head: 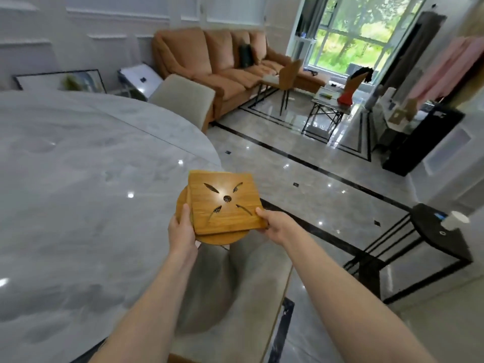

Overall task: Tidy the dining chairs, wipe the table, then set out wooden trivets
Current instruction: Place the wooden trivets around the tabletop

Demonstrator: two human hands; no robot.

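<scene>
Trivets [225, 205], 2 stacked, hang just off the table's [78, 166] right edge, left hand [182, 229] and right hand [272, 225] pinching opposite sides; probably stiff, light, smooth; edge holds suit.

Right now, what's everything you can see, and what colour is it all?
table: one, grey marble, left
trivets: at least two, wooden, square on round, held by the table's edge
chairs: two grey, one behind the table, one below the hands
sofa: one, orange, back wall
side table: one, black, right
window: one, green outside, back right
left hand: grips the trivets' left edge
right hand: grips their right corner
</scene>
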